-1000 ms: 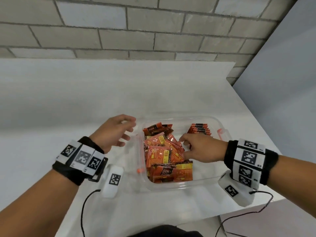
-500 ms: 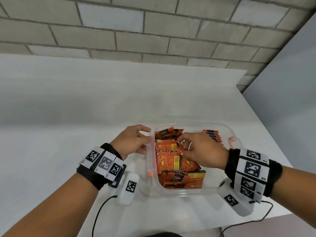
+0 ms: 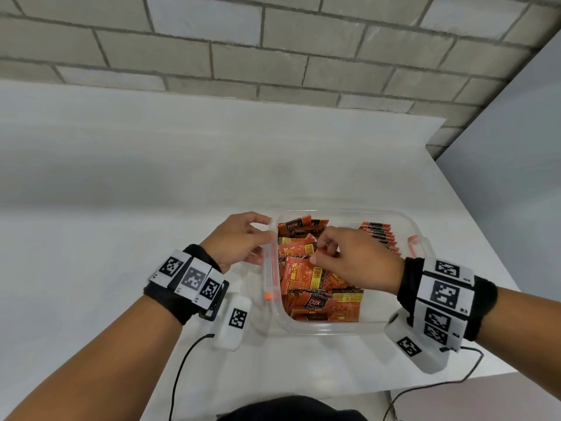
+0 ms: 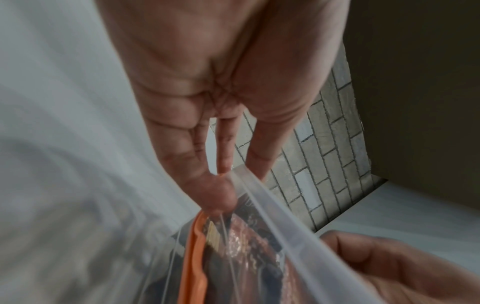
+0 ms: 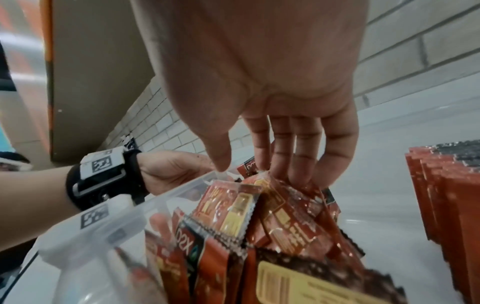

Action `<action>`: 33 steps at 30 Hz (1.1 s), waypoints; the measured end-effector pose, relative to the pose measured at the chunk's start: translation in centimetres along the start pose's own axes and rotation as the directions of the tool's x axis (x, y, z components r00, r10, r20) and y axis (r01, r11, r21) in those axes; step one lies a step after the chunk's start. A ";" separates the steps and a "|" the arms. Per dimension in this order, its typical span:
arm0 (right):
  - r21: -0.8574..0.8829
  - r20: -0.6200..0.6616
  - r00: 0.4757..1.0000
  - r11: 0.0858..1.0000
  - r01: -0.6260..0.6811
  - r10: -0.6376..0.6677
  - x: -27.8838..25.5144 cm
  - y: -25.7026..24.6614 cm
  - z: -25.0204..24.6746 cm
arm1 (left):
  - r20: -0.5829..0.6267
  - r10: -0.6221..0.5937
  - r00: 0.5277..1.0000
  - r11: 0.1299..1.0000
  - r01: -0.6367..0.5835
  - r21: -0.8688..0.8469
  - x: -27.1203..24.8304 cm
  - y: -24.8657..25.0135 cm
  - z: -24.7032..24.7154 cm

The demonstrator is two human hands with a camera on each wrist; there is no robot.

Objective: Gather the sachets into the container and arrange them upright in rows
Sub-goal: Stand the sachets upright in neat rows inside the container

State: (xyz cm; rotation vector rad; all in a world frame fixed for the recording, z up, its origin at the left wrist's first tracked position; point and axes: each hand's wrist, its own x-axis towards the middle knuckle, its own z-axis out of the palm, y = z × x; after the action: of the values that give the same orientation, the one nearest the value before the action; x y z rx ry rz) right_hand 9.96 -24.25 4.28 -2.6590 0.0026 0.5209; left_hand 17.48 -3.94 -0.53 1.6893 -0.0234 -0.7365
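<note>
Sachets [image 3: 312, 275] lie heaped in the clear container [image 3: 422, 238] at lower centre of the head view, a standing row [image 3: 381, 235] at its upper right. Left wrist view: left hand [image 4: 207, 115] touches the rim with straight fingers. Right wrist view: right hand [image 5: 272, 102] fingertips press into the heap; whether they pinch one I cannot tell.

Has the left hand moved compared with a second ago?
Yes. The left hand moved right, to the container; its fingers now touch its left rim.
</note>
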 end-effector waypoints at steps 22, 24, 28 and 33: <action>0.221 0.199 0.979 0.971 -0.087 0.042 0.9 0.0 -1.9 | 0.017 -0.007 1.000 0.997 0.008 -0.080 -0.1 -0.2 0.2; 0.195 0.197 0.980 0.978 -0.076 0.037 0.6 0.2 -2.3 | 0.017 -0.008 1.000 0.996 0.010 -0.087 -0.1 -0.2 0.2; 0.279 0.067 0.998 0.960 -0.023 0.004 -0.2 -0.1 -3.3 | 0.020 -0.014 1.000 0.996 0.016 -0.088 0.0 -0.3 0.1; 0.403 -0.048 0.999 0.915 0.032 -0.014 -0.9 -0.5 -3.7 | 0.023 -0.012 1.000 0.996 0.014 -0.090 0.1 -0.5 0.1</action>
State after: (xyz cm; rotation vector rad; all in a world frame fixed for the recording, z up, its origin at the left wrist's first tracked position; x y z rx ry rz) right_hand 10.47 -25.36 7.90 -2.2608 0.0834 0.4024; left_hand 17.33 -3.95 -0.99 1.5964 0.0049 -0.7553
